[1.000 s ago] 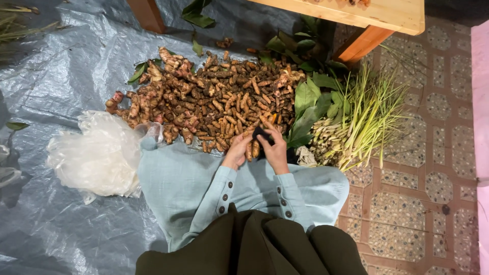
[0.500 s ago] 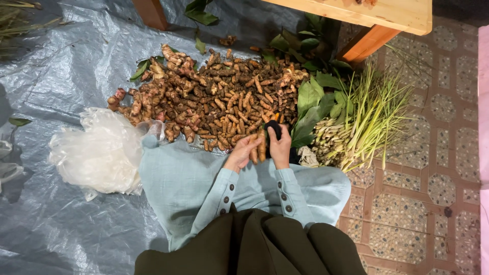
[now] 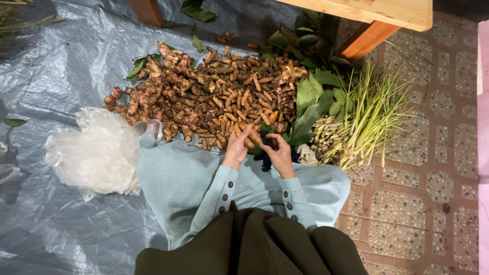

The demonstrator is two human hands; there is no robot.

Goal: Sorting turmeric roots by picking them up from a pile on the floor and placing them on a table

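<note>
Two hands meet at the near edge of a heap of turmeric rhizomes (image 3: pixel 214 99) spread on grey plastic sheeting (image 3: pixel 61 66). The left hand (image 3: pixel 237 148) pinches one rhizome (image 3: pixel 250 136); the right hand (image 3: pixel 279 153) is closed around a dark-handled tool (image 3: pixel 266 143), likely a knife. Short strokes away from the fingers look safest. Lemongrass stalks (image 3: pixel 364 119) lie beyond the right hand.
</note>
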